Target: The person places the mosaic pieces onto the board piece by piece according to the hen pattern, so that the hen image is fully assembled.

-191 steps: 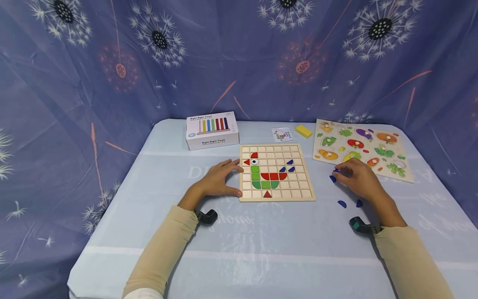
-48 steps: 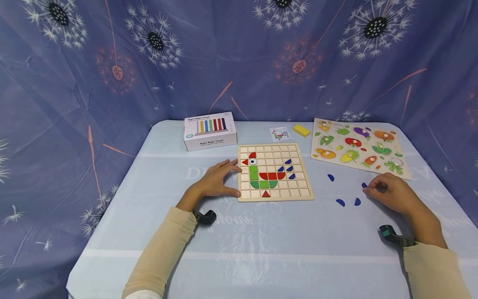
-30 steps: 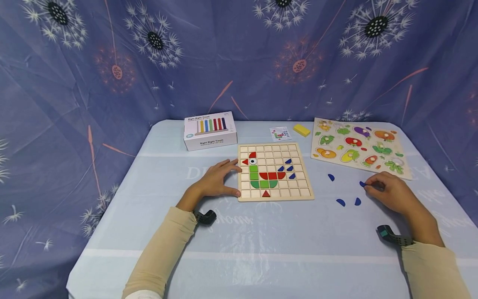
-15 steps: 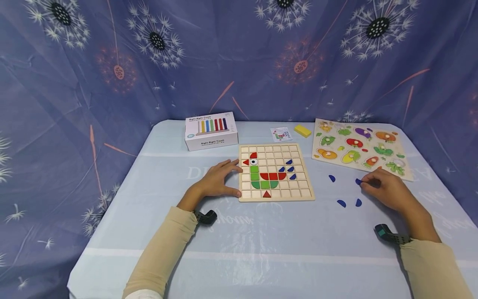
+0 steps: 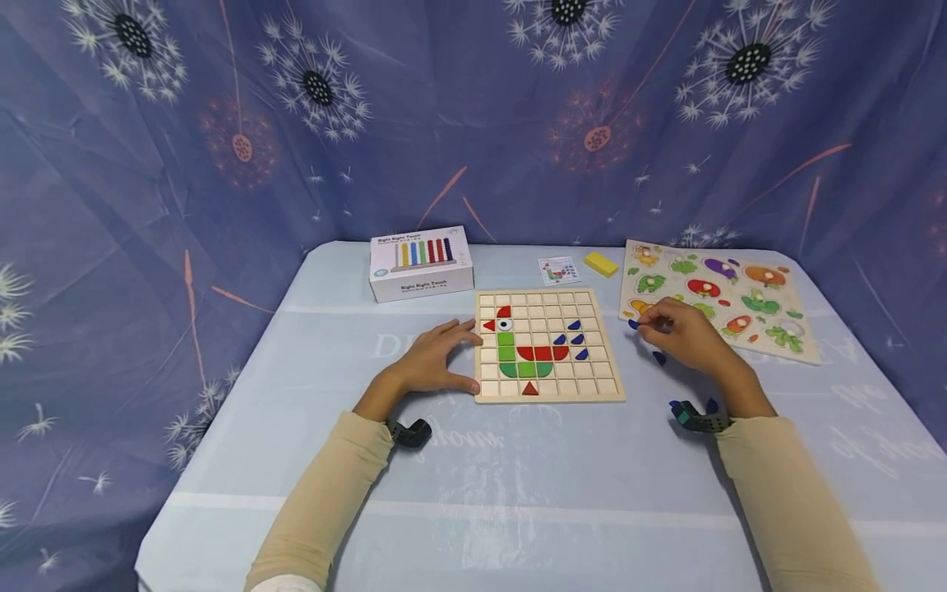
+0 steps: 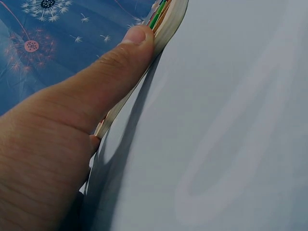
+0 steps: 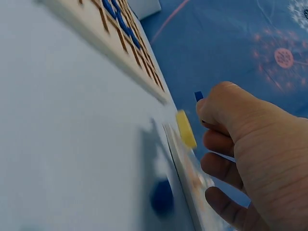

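Note:
In the head view, a wooden grid board (image 5: 589,380) carries red, green and blue flat pieces laid out as a bird, with several blue ones at its right. My left hand (image 5: 431,358) rests at the board's left side, thumb and fingertips spread along the edge; the left wrist view has the thumb (image 6: 113,65) against the board's rim (image 6: 171,26). Between thumb and fingertips, my right hand (image 5: 684,335) pinches a blue half-round piece (image 5: 633,324), right of the board and above the table. In the right wrist view only the tip of this piece (image 7: 198,96) shows.
A loose blue piece (image 5: 659,358) lies under the right hand; two more are partly hidden by the wrist camera (image 5: 699,418). Behind stand a white box (image 5: 422,288), a picture card (image 5: 558,270) and a yellow block (image 5: 601,264). A vegetable puzzle board (image 5: 795,349) lies right.
Over the last half second my right hand has carried the blue piece left and away from me, toward the grid board. Since the earliest frame the board has gained a blue piece. My left hand stays put.

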Available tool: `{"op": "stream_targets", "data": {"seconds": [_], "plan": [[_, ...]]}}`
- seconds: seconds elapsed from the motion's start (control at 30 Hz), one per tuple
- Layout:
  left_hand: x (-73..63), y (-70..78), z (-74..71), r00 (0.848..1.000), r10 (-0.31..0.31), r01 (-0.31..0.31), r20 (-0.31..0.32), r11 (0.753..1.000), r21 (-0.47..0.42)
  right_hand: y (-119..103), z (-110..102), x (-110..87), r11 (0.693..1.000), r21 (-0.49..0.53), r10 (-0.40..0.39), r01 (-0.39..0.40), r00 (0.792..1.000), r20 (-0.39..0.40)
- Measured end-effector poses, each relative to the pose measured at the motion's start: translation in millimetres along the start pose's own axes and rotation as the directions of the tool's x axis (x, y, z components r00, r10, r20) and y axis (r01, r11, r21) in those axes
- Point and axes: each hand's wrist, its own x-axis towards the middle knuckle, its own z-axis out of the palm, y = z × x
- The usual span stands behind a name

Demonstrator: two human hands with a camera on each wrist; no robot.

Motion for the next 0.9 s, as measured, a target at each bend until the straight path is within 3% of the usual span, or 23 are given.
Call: {"op": "stream_targets", "data": {"seconds": [0.1,0.37,0.9], "plan": [[-0.1,-0.3,0.5,1.000,-0.001,0.001,0.002,1.000,0.008,-6,12,14.9,0.999,0.036,-0.017,0.016,1.000,0.021],[-0.4,0.9,-1.2,1.000,0.001,-0.001,0.003,1.000,0.017,-13,39,36.9,0.997,0.043,0.064,-0.068,0.994,0.086],[0.1,1.9,-2.0,1.000,0.008,-0.008,0.008,1.000,0.018,-19,51,45.6,0.989,0.029,0.138,-0.143,0.982,0.132]]}}
